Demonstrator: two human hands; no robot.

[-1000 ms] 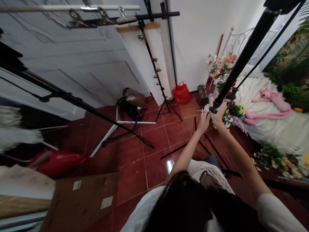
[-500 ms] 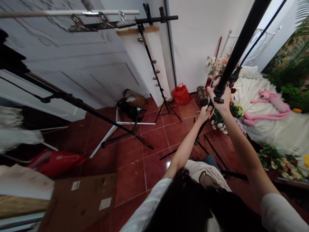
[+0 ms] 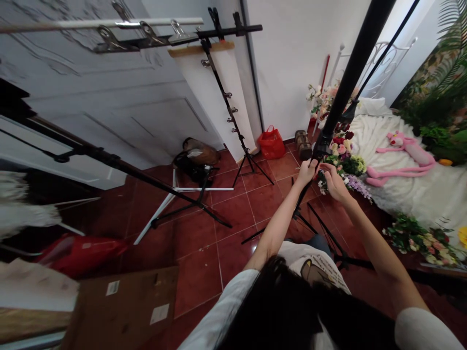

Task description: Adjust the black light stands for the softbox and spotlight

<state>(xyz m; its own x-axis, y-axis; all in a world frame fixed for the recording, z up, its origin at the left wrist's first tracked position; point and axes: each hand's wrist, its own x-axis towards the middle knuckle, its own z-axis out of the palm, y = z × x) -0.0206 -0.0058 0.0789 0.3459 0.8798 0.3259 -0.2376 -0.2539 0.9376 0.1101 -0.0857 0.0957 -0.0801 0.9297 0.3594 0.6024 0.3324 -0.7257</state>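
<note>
A tall black light stand slants up to the upper right, a cable running beside it. My left hand is wrapped round its lower pole, just under the black locking collar. On the other side of the pole is my right hand, its fingers loosely curved and apart, with nothing seen in them. Its fingertips come close to the pole below the collar; whether they touch it I cannot tell. Below, the stand's spread legs rest on the red tiles.
Another black stand crosses the left side. A clip-hung white backdrop is at a thin tripod. A red bag sits by the wall. Flowers and a pink plush toy lie right; a cardboard box stands lower left.
My right hand has let go of the pole at the collar and come down beside it. The left hand stays closed round the lower pole. The view has shifted slightly.
</note>
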